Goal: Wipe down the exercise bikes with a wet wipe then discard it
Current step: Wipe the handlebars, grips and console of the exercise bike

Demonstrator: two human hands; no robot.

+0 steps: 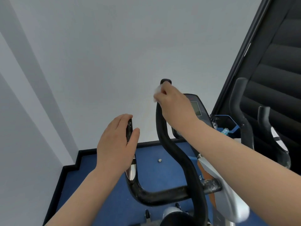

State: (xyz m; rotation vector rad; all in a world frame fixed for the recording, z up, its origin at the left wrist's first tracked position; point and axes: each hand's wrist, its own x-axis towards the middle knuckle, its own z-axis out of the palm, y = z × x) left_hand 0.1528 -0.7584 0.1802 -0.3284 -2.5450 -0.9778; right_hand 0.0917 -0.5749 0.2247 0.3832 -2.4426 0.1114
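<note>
Gripping the left handlebar (129,128), the left hand (114,144) steadies the bike; the right hand (174,103) clasps a wet wipe (157,90) (crumpled) around the right handlebar (164,136).

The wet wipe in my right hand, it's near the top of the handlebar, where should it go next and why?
Probably slide the right hand down the right handlebar. Its fingers already pinch the wet wipe against the bar just below the end cap, leaving the long curved stretch below uncovered, while the left hand grips the left handlebar.
</note>
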